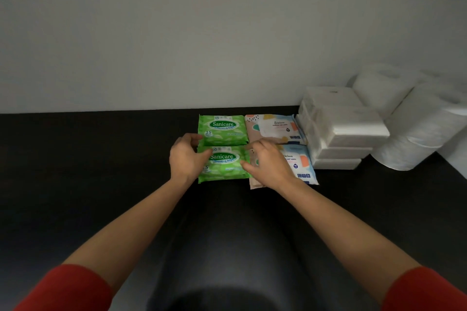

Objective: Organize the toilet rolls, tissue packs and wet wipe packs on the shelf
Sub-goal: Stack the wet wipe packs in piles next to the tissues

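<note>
Two green Sanicare wet wipe packs lie one behind the other on the black shelf (101,159): the far pack (222,129) by the wall, the near pack (225,165) in front. My left hand (187,159) grips the near pack's left edge and my right hand (267,164) touches its right edge. To the right lie a beige patterned wipe pack (273,127) and a blue one (300,164), partly under my right hand. Stacked white tissue packs (341,129) and toilet rolls (419,129) stand further right.
A pale wall (177,45) closes the back of the shelf. The shelf's dark surface stretches left of the green packs and toward me. Red sleeves show at the bottom corners.
</note>
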`<state>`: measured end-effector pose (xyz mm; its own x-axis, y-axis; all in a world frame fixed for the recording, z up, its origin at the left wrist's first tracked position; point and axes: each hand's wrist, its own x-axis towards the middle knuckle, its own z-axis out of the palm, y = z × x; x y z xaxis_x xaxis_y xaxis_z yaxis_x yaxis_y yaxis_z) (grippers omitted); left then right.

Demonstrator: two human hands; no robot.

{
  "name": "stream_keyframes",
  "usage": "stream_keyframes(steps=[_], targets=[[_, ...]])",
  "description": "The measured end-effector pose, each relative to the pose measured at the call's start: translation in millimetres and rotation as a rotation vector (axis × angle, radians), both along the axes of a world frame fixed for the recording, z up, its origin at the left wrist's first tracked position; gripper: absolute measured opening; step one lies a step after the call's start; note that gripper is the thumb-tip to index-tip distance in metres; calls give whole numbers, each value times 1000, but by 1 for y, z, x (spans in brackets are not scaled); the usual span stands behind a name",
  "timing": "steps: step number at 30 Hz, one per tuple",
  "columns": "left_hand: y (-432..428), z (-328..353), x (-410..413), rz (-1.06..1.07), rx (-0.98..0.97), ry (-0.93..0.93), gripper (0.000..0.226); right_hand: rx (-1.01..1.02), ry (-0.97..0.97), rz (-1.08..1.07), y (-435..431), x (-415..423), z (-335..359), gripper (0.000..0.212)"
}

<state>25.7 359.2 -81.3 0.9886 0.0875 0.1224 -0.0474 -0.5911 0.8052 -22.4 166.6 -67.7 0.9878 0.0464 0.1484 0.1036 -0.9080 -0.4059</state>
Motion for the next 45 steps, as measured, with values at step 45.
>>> stream_keyframes(steps=[45], targets=[[-96,1,-35,-522,886,-86,90,-157,53,-276,-63,-41,-23,50]])
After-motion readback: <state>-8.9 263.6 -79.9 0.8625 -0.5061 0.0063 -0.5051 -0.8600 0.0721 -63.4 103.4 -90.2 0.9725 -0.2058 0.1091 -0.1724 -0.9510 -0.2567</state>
